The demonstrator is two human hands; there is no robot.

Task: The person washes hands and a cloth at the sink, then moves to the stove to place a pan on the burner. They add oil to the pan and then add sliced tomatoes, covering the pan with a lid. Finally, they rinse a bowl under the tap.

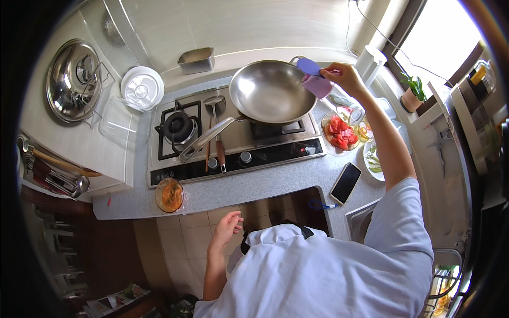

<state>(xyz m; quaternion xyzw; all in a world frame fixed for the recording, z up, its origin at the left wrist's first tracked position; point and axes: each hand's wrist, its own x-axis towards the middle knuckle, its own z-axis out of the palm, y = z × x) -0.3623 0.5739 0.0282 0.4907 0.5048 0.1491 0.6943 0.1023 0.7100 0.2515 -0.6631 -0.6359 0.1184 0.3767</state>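
Observation:
My right hand (pixel 342 76) is stretched out past the right rim of a stainless steel wok (pixel 270 93). Its fingers pinch the edge of a blue-purple round lid (pixel 308 66). Just below the lid is a pink container (pixel 319 86) beside the wok; whether the fingers also touch it cannot be told. The wok sits on the right burner of a gas hob (pixel 234 139), and no food shows in it. My left hand (pixel 228 227) hangs in front of the counter edge, fingers loosely curled and holding nothing.
The wok's long handle (pixel 208 137) points front left, near a spatula (pixel 218 147). A glass bowl of cut tomato (pixel 341 134), a plate of green pieces (pixel 373 161) and a phone (pixel 346 183) are at right. A bowl of orange-red food (pixel 170 194) stands by the front edge.

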